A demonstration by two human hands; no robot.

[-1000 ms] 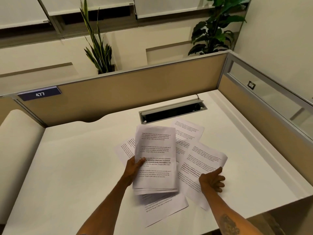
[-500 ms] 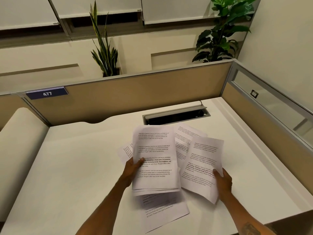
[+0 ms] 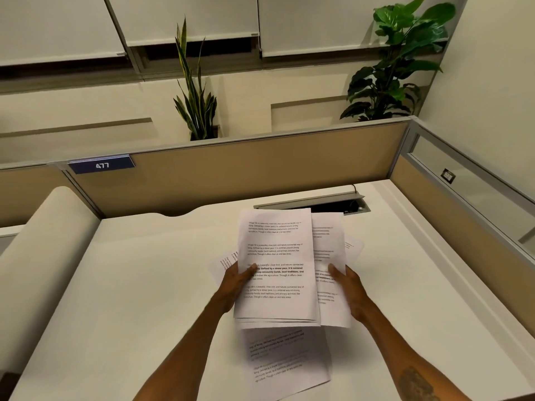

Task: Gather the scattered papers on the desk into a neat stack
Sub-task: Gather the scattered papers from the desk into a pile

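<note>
My left hand (image 3: 236, 280) grips a small stack of printed papers (image 3: 276, 256) by its left edge and holds it tilted above the white desk (image 3: 130, 285). Close against the stack's right side, my right hand (image 3: 348, 287) holds a single printed sheet (image 3: 330, 273), partly tucked behind the stack. Loose sheets still lie on the desk: one (image 3: 285, 363) below the stack near the front edge, one (image 3: 224, 263) peeking out at the left, and one corner (image 3: 354, 248) showing at the right.
A cable hatch (image 3: 315, 202) with a raised grey lid sits behind the papers. Tan partition walls (image 3: 231, 175) close the desk at the back and right. A rounded cream panel (image 3: 43, 256) borders the left. Plants stand beyond the partition.
My right hand lifted a sheet from the desk at the right and brought it left, up against the stack. The left hand kept holding the stack, raised slightly.
</note>
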